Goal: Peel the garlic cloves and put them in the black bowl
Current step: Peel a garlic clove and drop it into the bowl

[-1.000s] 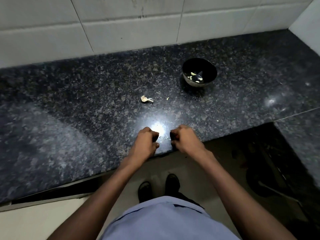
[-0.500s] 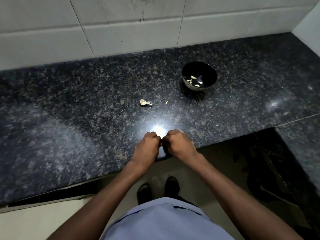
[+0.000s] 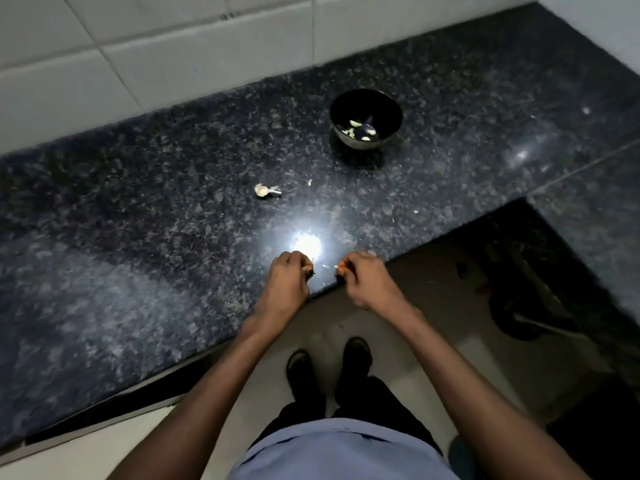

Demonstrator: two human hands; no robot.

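Hands at the near edge of the speckled dark granite counter (image 3: 138,209): your left hand (image 3: 287,285) and right hand (image 3: 363,282) sit apart, fingers curled; their contents cannot be made out. Round black bowl (image 3: 366,116) stands well beyond, holding peeled pale garlic cloves (image 3: 356,128). Loose papery garlic skin (image 3: 266,190) lies between.

From the front edge of the dark speckled surface (image 3: 138,237) back to the black bowl (image 3: 366,116), the way lies open. Only a scrap of garlic skin (image 3: 266,190) sits left of that line, with a smaller fleck (image 3: 310,182) near it. Behind the bowl the tiled wall (image 3: 173,64) closes things off; a side wall (image 3: 595,26) bounds the far right corner.
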